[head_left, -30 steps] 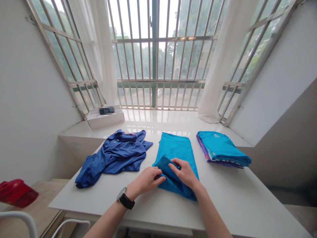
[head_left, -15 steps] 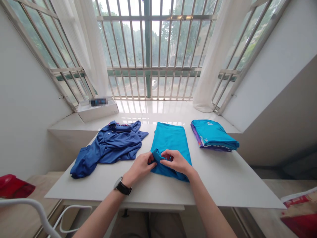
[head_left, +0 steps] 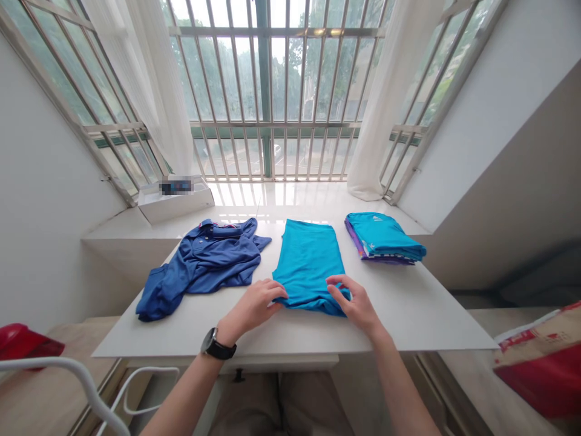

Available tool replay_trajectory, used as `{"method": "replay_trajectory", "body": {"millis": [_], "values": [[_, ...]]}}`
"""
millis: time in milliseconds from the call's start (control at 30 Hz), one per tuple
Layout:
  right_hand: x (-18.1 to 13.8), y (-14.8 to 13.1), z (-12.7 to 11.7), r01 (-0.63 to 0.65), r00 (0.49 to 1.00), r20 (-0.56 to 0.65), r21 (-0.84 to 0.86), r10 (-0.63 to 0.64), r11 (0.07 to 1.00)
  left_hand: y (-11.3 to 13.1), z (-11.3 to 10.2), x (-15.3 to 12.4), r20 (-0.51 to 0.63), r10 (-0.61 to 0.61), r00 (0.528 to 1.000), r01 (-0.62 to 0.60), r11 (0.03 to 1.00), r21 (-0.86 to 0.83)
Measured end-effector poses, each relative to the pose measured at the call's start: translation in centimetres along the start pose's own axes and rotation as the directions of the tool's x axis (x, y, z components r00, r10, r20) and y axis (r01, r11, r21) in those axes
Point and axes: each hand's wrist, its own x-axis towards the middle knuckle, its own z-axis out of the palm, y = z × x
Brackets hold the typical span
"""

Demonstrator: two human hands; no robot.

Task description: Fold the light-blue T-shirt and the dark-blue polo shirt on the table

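Note:
A turquoise folded garment lies in the middle of the white table, its near edge rumpled. My left hand, with a black watch on the wrist, pinches its near left corner. At the near right corner is my right hand, thumb and forefinger apart above the cloth. Left of it a dark blue polo shirt lies loosely crumpled, with its buttoned collar at the far side. To the right sits a stack of folded clothes, turquoise on top and purple beneath.
The white table meets a glossy window sill. An open white box stands on the sill at left. Barred windows and white curtains rise behind. A red and beige bag is at right, a white curved tube at left.
The bunched fold between my hands has been laid down toward the near edge. My right hand has let go and moved right; my left stays at the near left corner. The view has shifted slightly.

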Motion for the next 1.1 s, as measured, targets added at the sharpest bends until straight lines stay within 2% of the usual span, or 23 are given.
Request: {"method": "replay_trajectory", "body": {"millis": [67, 133, 300, 533, 700, 867, 1000, 1100], "values": [[-2.1, 0.3, 0.0, 0.045, 0.997, -0.062, -0.123, -0.053, 0.991, -0.3, 0.5, -0.3, -0.034, -0.026, 0.999, 0.025, 0.999, -0.035], [-3.5, 0.2, 0.8, 0.114, 0.988, -0.07, -0.258, -0.136, 0.959, -0.5, 0.9, -0.5, -0.065, -0.039, 0.997, 0.035, 0.997, -0.062], [-4.2, 0.1, 3.0, 0.216, 0.961, -0.057, -0.459, -0.271, 0.862, -0.7, 1.3, -0.6, -0.11, -0.063, 0.992, 0.055, 0.995, -0.08], [-5.1, 1.1, 0.7, 0.185, 0.963, -0.088, -0.474, -0.255, 0.861, -0.4, 0.2, -1.1, -0.036, -0.069, 0.997, 0.066, 0.995, -0.073], [-6.1, 1.0, -0.3, 0.249, 0.961, 0.0, -0.432, -0.276, 0.867, 1.1, -0.8, -1.0, 0.044, -0.072, 0.996, 0.071, 0.997, 0.035], [-5.2, 0.7, 0.8, 0.224, 0.958, -0.073, -0.404, -0.276, 0.887, 3.4, -0.1, 1.0, 0.057, -0.085, 0.995, 0.071, 0.975, 0.21], [-4.2, 1.1, 1.1, 0.196, 0.963, -0.093, -0.402, -0.253, 0.894, 4.8, 0.9, 3.6, 0.136, 0.001, 0.991, -0.04, 0.96, 0.278], [-3.8, 1.5, 0.8, 0.19, 0.974, -0.04, -0.38, -0.221, 0.905, 5.2, 1.5, 5.7, 0.216, 0.069, 0.974, -0.138, 0.936, 0.324]]}}
